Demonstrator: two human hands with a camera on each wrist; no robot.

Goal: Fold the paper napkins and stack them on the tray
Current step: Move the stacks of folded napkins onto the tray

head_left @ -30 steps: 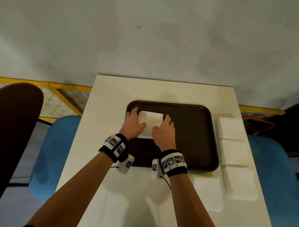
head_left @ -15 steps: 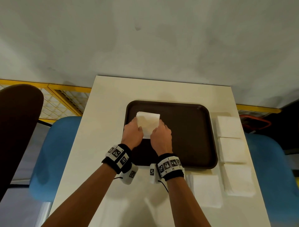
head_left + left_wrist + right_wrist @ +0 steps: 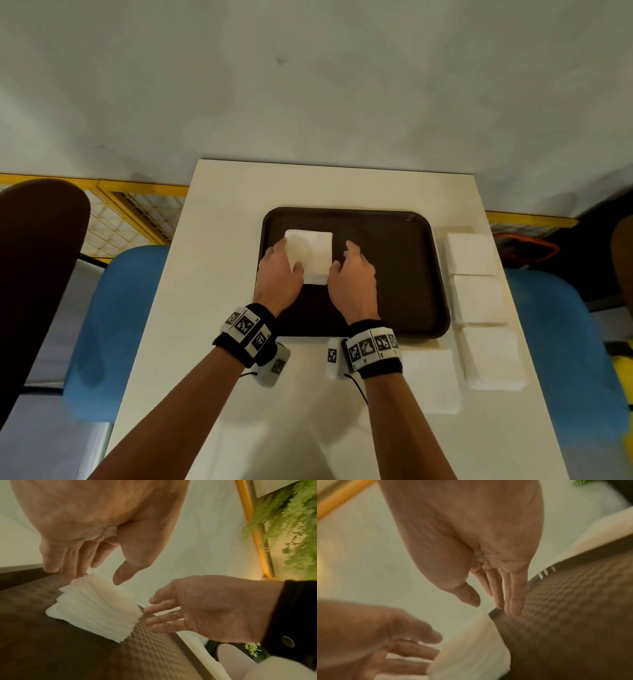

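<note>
You face a cream table (image 3: pixel 239 205) set against a plain grey-white wall (image 3: pixel 308 85), blue chairs (image 3: pixel 123 325) on either side, a dark brown chair back (image 3: pixel 37 274) at left, and yellow-framed mesh (image 3: pixel 130 219) behind; green foliage (image 3: pixel 291 520) hangs nearby.

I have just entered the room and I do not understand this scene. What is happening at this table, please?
A person is folding paper napkins and stacking them on a dark brown tray. A stack of folded napkins lies in the tray's far left part. The left hand rests its fingers on the stack's left side, while the right hand hovers open beside its right edge. Both hands grip nothing. Four more piles of white napkins wait on the table, right of the tray and near its front right corner.
</note>
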